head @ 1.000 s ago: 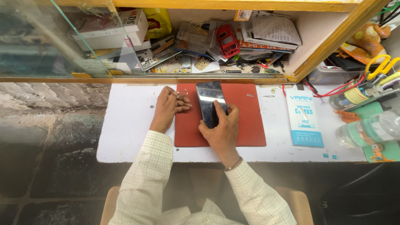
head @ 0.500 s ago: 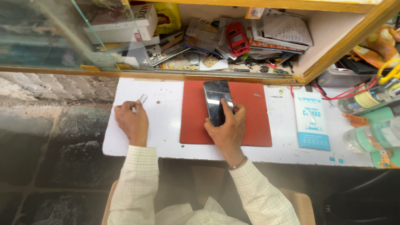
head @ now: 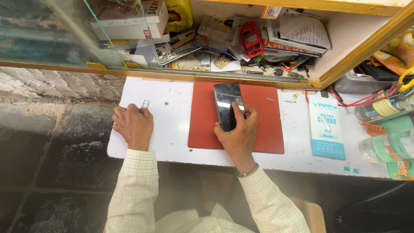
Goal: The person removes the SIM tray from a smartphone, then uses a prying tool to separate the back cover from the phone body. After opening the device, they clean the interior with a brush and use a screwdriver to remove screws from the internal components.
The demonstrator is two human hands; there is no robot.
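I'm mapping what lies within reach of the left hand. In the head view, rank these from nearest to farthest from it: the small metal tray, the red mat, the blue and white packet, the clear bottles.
From the left hand:
1. Small metal tray, at its fingertips on the white table.
2. Red mat, mid-table to the right.
3. Blue and white packet, beyond the mat.
4. Clear bottles, at the far right edge.

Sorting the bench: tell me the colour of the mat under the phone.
Red: the mat shows plainly in the head view.
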